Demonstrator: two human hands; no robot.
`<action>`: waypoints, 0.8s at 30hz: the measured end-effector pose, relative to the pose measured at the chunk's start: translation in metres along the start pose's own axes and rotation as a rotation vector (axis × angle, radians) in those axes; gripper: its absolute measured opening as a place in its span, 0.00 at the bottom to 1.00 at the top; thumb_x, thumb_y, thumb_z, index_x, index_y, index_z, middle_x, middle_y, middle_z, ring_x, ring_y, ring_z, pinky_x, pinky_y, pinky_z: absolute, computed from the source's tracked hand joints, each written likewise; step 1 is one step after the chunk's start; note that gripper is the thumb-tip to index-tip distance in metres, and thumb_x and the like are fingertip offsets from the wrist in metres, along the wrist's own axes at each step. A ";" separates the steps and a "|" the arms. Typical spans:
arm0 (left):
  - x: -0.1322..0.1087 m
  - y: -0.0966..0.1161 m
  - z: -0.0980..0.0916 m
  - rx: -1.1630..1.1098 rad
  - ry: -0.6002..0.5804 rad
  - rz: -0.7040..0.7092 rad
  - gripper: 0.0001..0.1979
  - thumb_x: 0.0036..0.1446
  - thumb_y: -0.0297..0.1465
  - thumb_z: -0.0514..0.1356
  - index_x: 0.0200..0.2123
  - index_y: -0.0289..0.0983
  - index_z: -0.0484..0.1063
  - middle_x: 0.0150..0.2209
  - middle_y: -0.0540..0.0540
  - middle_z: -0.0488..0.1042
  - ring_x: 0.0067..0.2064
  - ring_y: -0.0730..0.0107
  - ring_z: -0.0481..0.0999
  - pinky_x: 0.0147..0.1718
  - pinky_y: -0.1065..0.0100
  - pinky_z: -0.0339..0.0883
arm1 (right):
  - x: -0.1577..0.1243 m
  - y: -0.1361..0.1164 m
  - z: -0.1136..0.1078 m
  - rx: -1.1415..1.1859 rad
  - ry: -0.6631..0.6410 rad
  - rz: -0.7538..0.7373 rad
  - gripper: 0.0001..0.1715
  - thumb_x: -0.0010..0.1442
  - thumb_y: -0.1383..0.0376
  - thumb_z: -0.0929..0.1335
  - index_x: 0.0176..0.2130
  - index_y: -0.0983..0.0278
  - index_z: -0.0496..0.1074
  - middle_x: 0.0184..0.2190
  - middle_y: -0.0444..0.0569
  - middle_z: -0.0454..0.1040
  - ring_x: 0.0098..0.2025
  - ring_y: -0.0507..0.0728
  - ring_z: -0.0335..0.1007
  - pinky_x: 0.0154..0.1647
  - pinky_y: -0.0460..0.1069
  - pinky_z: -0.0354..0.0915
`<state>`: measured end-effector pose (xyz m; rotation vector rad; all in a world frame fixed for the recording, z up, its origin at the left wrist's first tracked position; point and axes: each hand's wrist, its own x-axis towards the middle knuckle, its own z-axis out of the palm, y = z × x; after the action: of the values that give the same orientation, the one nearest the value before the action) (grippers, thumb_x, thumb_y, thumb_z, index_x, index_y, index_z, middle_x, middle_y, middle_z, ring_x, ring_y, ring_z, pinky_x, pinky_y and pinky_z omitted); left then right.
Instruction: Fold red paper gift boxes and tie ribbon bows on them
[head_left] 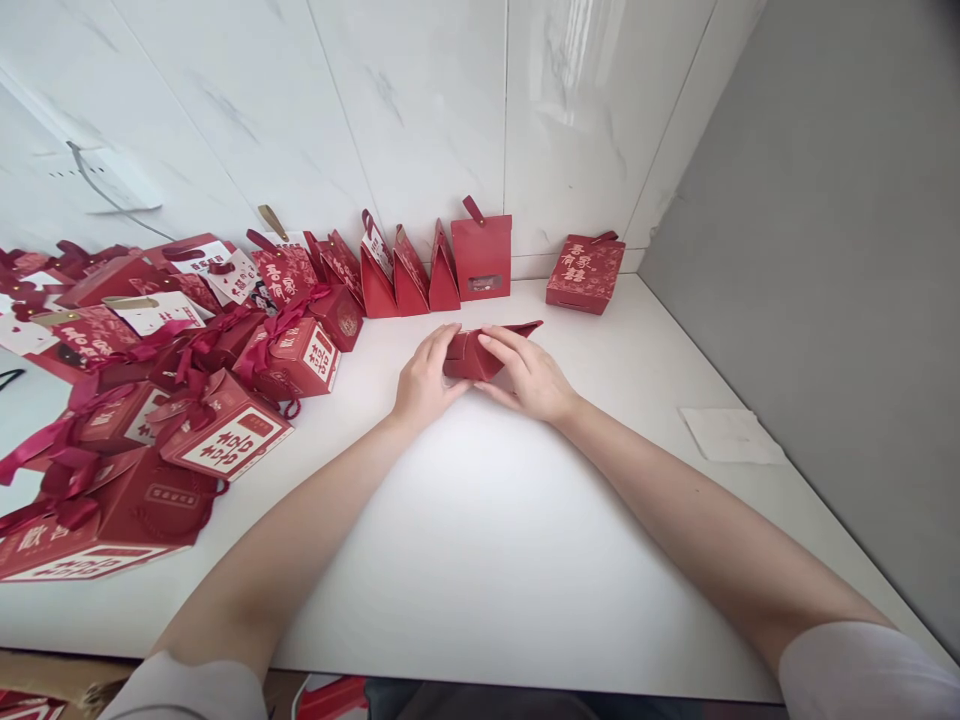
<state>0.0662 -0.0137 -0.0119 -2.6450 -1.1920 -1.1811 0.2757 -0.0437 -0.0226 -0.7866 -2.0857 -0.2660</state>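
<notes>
Both my hands hold a small red paper gift box [480, 352] lying on the white table [487, 540], near its middle and toward the back. My left hand [426, 378] grips its left end with fingers curled over the top. My right hand [529, 375] lies over its right side, fingers pressed along the folded flap. The box looks partly folded, with a pointed flap sticking out to the right.
A pile of red gift boxes with ribbons [217, 425] covers the table's left side. A row of folded red boxes [420, 275] and an upright one [481, 255] stand by the tiled wall. Another red box [585, 272] sits back right. A white paper sheet [731, 435] lies by the grey wall.
</notes>
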 end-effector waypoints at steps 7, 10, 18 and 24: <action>0.002 -0.003 0.007 -0.285 0.162 -0.429 0.38 0.38 0.40 0.74 0.49 0.40 0.60 0.49 0.40 0.76 0.49 0.57 0.78 0.46 0.59 0.76 | 0.002 0.000 0.007 0.284 0.308 0.564 0.45 0.61 0.49 0.67 0.67 0.55 0.44 0.69 0.57 0.46 0.68 0.67 0.48 0.63 0.67 0.56; 0.003 -0.002 0.009 -0.297 0.155 -0.545 0.38 0.33 0.41 0.75 0.45 0.41 0.59 0.43 0.41 0.78 0.43 0.55 0.81 0.38 0.59 0.78 | 0.003 -0.007 0.015 0.646 0.185 0.812 0.53 0.56 0.44 0.69 0.68 0.55 0.41 0.70 0.57 0.43 0.68 0.67 0.51 0.63 0.66 0.58; -0.001 0.012 -0.001 -0.256 0.013 -0.375 0.38 0.39 0.44 0.72 0.50 0.41 0.58 0.50 0.39 0.75 0.44 0.56 0.80 0.40 0.61 0.76 | 0.009 -0.021 0.014 1.204 0.054 0.856 0.57 0.59 0.48 0.69 0.69 0.47 0.28 0.71 0.48 0.42 0.65 0.60 0.58 0.65 0.60 0.59; -0.002 0.009 -0.002 -0.261 0.027 -0.186 0.40 0.48 0.44 0.68 0.60 0.41 0.54 0.60 0.37 0.66 0.54 0.57 0.74 0.50 0.60 0.71 | 0.004 -0.011 0.018 1.256 0.033 0.895 0.60 0.58 0.51 0.71 0.69 0.47 0.27 0.64 0.51 0.60 0.60 0.61 0.65 0.64 0.63 0.60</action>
<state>0.0700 -0.0221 -0.0087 -2.7342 -1.3945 -1.4928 0.2559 -0.0423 -0.0292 -0.7531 -1.2491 1.3503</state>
